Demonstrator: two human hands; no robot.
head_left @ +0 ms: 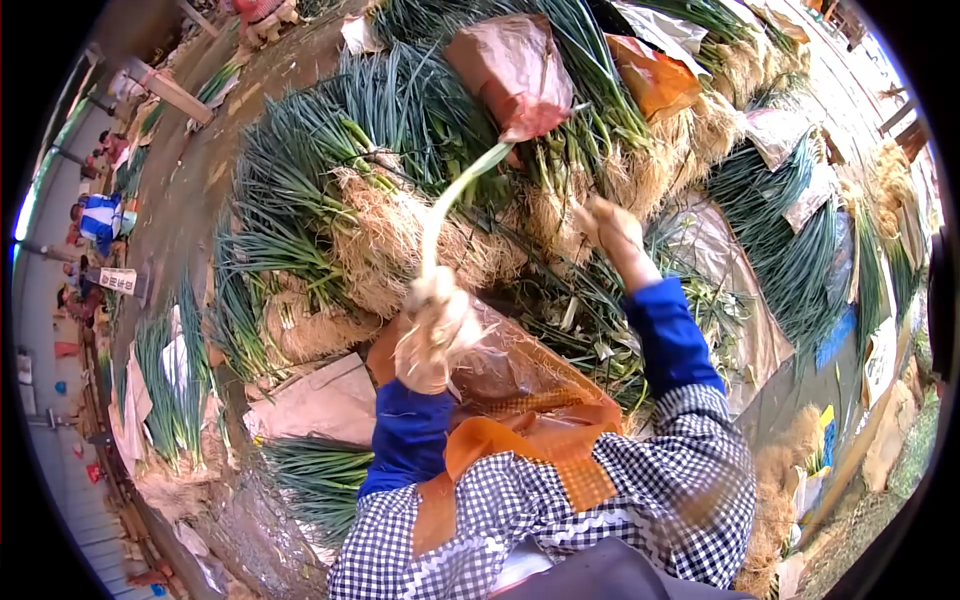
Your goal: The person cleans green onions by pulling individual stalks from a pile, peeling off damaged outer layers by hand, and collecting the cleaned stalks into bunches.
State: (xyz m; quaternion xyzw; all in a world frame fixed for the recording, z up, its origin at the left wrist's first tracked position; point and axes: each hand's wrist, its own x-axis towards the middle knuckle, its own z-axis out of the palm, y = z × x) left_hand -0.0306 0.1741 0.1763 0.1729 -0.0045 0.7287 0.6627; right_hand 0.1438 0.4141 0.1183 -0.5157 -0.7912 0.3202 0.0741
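Observation:
My left hand (437, 335), slightly blurred, is closed around the pale lower end of a green onion (455, 195). The stalk slants up and right from the fist, its green top reaching a brown and pink plastic sheet (512, 75). To the right, my right hand (612, 228) is raised with fingers curled together; whatever they hold, if anything, cannot be made out. Behind both hands lie big heaps of green onions (290, 185) with bushy, straw-coloured roots (400, 235). Loose leaves and trimmings (590, 325) are scattered below my right hand.
An orange-brown plastic apron (520, 365) spreads over my lap. More onion bundles (780, 215) lie to the right, and others (170, 385) to the left. Plastic sheets (315, 400) cover parts of the ground. Several people sit at far left, one in blue and white (100, 220).

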